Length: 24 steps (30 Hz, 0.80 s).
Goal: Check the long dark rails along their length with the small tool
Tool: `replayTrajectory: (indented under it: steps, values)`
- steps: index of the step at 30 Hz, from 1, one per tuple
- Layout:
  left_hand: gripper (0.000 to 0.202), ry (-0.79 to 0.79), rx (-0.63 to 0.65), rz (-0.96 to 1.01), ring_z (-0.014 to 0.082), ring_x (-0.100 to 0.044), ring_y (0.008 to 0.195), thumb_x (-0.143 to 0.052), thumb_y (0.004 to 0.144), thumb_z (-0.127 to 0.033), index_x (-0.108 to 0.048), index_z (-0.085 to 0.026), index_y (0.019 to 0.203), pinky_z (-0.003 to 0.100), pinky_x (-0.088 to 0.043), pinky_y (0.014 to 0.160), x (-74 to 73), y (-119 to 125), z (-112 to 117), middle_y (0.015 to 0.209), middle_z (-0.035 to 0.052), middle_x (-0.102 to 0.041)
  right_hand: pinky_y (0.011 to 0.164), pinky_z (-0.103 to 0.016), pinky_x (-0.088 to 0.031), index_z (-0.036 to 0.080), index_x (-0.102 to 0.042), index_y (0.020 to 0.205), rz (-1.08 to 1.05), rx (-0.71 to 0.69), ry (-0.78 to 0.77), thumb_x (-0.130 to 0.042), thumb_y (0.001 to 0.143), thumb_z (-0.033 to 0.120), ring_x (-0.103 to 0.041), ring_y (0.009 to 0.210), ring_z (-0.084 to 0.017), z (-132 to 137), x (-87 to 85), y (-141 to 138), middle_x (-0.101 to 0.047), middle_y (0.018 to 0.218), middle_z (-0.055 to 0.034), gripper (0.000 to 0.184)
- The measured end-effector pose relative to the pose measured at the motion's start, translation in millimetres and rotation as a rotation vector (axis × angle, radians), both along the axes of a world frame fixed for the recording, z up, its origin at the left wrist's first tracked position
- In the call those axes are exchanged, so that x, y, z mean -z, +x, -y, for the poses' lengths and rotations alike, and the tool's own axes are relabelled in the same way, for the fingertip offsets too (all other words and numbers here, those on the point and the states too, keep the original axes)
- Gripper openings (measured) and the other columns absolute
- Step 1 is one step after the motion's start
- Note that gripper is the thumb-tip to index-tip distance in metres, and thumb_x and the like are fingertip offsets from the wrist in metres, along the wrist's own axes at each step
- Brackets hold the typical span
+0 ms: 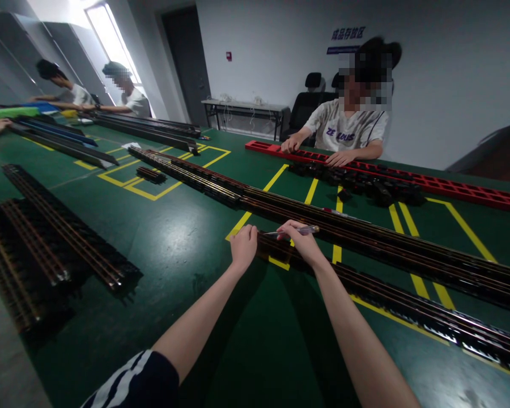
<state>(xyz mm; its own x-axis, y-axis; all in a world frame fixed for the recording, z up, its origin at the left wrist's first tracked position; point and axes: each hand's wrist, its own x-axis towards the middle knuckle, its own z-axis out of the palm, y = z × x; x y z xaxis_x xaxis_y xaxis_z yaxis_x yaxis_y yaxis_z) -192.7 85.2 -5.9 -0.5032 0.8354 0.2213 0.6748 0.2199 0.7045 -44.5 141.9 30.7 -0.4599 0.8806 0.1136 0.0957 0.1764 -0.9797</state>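
While gripping a slim pen (309, 230) in the right hand (300, 237), points it almost level toward the curled left hand (243, 245), over a black, copper-lined strip (283, 249) on the green table (174, 334). Cannot make out the strip's end beside the left hand, nor tell grip from touch there. Holds both forearms angled inward. Has longer strips (391, 246) just beyond, cut off at right.

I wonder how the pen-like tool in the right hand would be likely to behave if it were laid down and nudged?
The pen-like tool would probably roll, since its barrel looks slim and rounded. It is likely light, as the right hand alone holds it, much like a pen. It also appears stiff, since its outline runs straight.
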Motion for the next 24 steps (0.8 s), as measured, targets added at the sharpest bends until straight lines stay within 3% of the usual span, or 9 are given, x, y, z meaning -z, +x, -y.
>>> replayTrajectory:
  steps: [7, 13, 24]
  values:
    - [0.033, -0.023, -0.002, -0.014, 0.0164, -0.061, 0.077, -0.035, 0.095, -0.025, -0.058, -0.020, 0.072, 0.030, -0.041, 0.079, -1.6, 0.5, -0.3, 0.079, 0.0013, -0.066, 0.076, -0.034, -0.046, 0.020, -0.060, 0.061, -0.092, -0.008, -0.029, -0.054, 0.074, 0.037, -0.060, 0.063, -0.017, -4.9, 7.6, 0.4, -0.062, 0.058, -0.0009, 0.022]
    - [0.031, -0.054, -0.015, -0.067, 0.0176, -0.062, 0.083, -0.036, 0.094, -0.023, -0.060, -0.019, 0.076, 0.030, -0.040, 0.079, -1.4, 1.6, -1.0, 0.084, 0.0029, -0.068, 0.077, -0.033, -0.046, 0.020, -0.061, 0.070, 0.020, -0.016, -0.019, -0.056, 0.077, 0.044, -0.063, 0.073, -0.018, 0.5, 3.5, -0.9, -0.065, 0.068, -0.0017, 0.026]
    - [0.032, -0.035, -0.011, -0.036, 0.0173, -0.061, 0.080, -0.035, 0.094, -0.024, -0.060, -0.020, 0.073, 0.031, -0.041, 0.080, -2.0, 0.9, 0.0, 0.082, 0.0020, -0.068, 0.072, -0.032, -0.045, 0.021, -0.059, 0.060, -0.021, 0.052, -0.012, -0.052, 0.072, 0.035, -0.060, 0.063, -0.017, -3.9, 6.0, 0.8, -0.062, 0.058, -0.0008, 0.020]
